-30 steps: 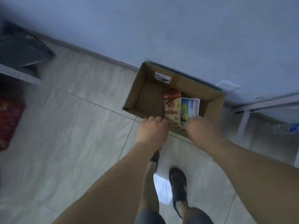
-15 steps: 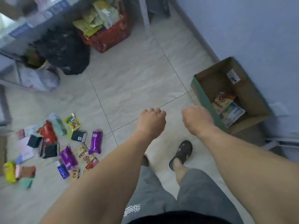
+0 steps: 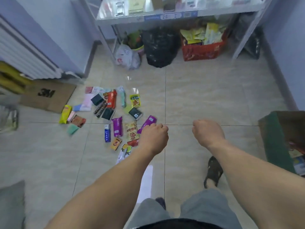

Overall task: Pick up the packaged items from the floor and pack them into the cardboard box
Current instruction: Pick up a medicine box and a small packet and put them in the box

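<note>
Now nearer: two seemingly empty hands (image 3: 153, 138)

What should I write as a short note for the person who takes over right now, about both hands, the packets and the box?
Left hand: fingers loosely curled, holds nothing, hovers over the near edge of the packet pile.
Right hand: also loosely curled, holds nothing, over bare floor tiles.
Cardboard box: on the floor at the right edge of the view, a few packets visible inside.
Packets on the floor: most lie scattered in front of the left hand, among them a purple packet beside its knuckles.
Done: a few packets are in the box.
Left: pick up the scattered packets and pack them.
</note>
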